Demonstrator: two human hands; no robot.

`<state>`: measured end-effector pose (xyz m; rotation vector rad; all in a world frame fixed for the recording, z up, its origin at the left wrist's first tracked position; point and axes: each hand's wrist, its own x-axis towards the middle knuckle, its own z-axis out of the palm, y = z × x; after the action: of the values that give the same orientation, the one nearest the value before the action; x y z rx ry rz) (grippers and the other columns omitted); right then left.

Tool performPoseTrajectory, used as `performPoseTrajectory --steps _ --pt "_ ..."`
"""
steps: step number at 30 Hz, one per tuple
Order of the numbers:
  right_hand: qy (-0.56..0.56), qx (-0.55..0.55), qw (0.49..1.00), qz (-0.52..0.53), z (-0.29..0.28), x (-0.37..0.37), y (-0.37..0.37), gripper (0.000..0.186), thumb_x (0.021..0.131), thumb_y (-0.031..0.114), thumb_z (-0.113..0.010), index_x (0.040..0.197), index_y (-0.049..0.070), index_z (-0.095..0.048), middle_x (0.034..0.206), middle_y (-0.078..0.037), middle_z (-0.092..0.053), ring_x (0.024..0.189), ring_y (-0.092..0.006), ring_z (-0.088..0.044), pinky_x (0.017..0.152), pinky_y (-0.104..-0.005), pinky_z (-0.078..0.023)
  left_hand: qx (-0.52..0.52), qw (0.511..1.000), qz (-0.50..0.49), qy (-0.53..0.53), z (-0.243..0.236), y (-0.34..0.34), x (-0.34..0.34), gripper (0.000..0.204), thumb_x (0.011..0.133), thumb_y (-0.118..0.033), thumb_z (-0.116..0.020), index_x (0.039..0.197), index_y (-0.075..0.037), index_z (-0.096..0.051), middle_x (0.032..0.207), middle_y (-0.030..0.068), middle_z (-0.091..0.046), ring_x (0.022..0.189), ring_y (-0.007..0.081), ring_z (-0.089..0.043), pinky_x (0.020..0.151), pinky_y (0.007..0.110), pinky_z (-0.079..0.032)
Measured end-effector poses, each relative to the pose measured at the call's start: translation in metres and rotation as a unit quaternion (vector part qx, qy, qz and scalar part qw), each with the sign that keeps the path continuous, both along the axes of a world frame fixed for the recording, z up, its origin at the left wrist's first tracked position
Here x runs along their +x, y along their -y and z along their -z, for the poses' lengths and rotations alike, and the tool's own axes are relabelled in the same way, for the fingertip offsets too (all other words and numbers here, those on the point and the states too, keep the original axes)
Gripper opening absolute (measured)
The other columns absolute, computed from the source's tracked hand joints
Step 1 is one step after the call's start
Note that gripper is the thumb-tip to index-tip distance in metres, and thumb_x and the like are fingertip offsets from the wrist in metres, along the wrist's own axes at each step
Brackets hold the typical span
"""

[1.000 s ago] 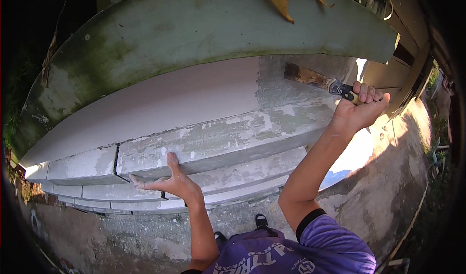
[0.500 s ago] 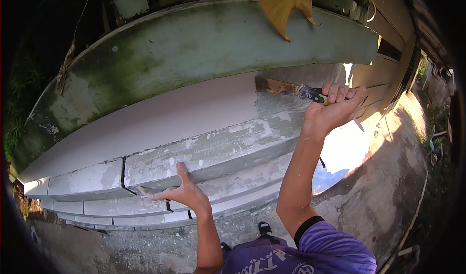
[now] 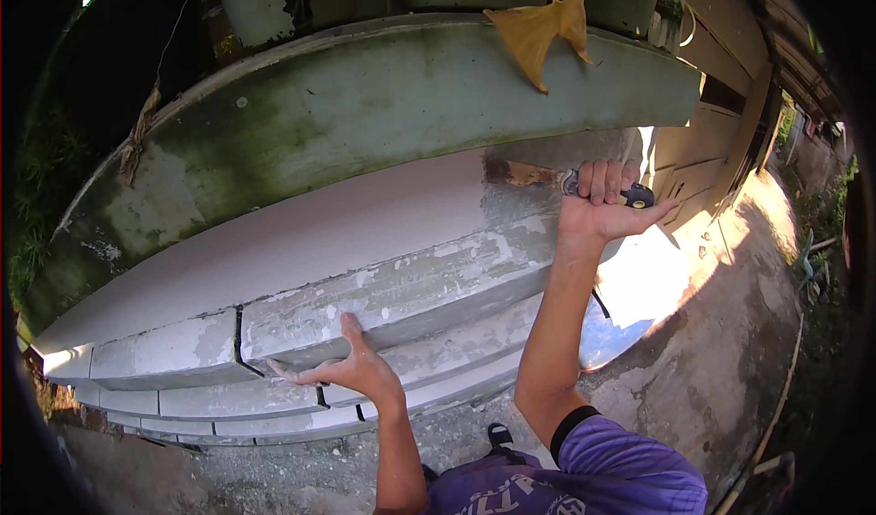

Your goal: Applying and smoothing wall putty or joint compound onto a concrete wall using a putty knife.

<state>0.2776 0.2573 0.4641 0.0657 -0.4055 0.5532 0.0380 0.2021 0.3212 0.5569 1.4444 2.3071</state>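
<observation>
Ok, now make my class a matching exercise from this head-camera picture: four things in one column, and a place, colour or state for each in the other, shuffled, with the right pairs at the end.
Column one
1. Putty knife
2. Left hand
3. Dry leaf
4. Shirt sleeve

Column two
A. Yellow-brown, in front of the curved, green-stained slab
B. Purple, with a black edge
C. Gripped in the right hand
D. Thumb and fingers spread at the patchy white-and-grey stepped moulding

Right pairs: 1-C, 2-D, 3-A, 4-B
</observation>
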Motion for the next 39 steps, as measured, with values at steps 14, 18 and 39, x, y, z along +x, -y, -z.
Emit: performPoseTrajectory --steps 14,18,39 --pt "0.012 0.055 0.998 0.002 0.004 0.013 0.005 0.048 0.089 0.054 -0.037 0.061 0.014 -0.036 0.046 0.002 -0.023 0.037 -0.0112 -0.020 0.039 -0.0279 -0.018 -0.013 1.000 -0.025 -0.007 -0.002 -0.002 0.004 0.105 0.090 0.001 -0.068 0.150 -0.006 0.018 0.147 0.0215 -0.019 0.119 0.0195 -0.047 0.101 0.035 -0.052" --pt "0.003 0.037 0.999 -0.003 0.002 0.019 0.017 0.048 0.088 0.055 -0.037 0.060 0.016 -0.034 0.045 0.002 -0.024 0.037 -0.0095 -0.020 0.038 -0.0256 -0.017 0.028 0.999 -0.031 -0.017 0.007 -0.004 -0.004 0.104 0.090 0.002 -0.067 0.150 -0.009 0.017 0.148 0.0213 -0.016 0.117 0.0197 -0.049 0.099 0.038 -0.054" --pt "-0.026 0.025 0.998 0.059 0.014 0.030 0.023 0.043 0.086 0.050 -0.039 0.062 0.016 -0.034 0.046 0.003 -0.026 0.038 -0.0098 -0.020 0.039 -0.0252 -0.018 0.034 0.999 -0.011 -0.015 -0.015 0.006 0.010 0.095 0.092 -0.008 -0.068 0.152 -0.009 0.006 0.153 0.0192 -0.013 0.130 0.0227 -0.039 0.111 0.039 -0.039"
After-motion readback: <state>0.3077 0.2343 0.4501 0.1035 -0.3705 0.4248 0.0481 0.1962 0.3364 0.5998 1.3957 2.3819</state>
